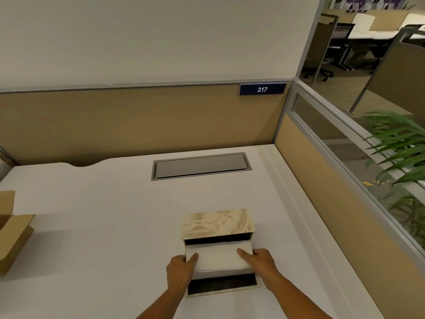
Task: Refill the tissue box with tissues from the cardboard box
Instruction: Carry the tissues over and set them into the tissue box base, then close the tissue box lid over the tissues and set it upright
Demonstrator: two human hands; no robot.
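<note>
One tissue box [217,223] lies open near the worktop's [103,226] front edge, lid tipped back; one white tissue stack [218,257] sits in its tray. Left hand [180,270] and right hand [259,261] each grip an end of the stack — two hands, clenched on it. One cardboard box [11,231] stands well apart at the left edge — bare worktop between

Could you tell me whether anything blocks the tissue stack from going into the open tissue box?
Nothing visible does. The left hand and right hand hold the tissue stack at the tissue box opening, and the dark gap above it looks clear.
</note>
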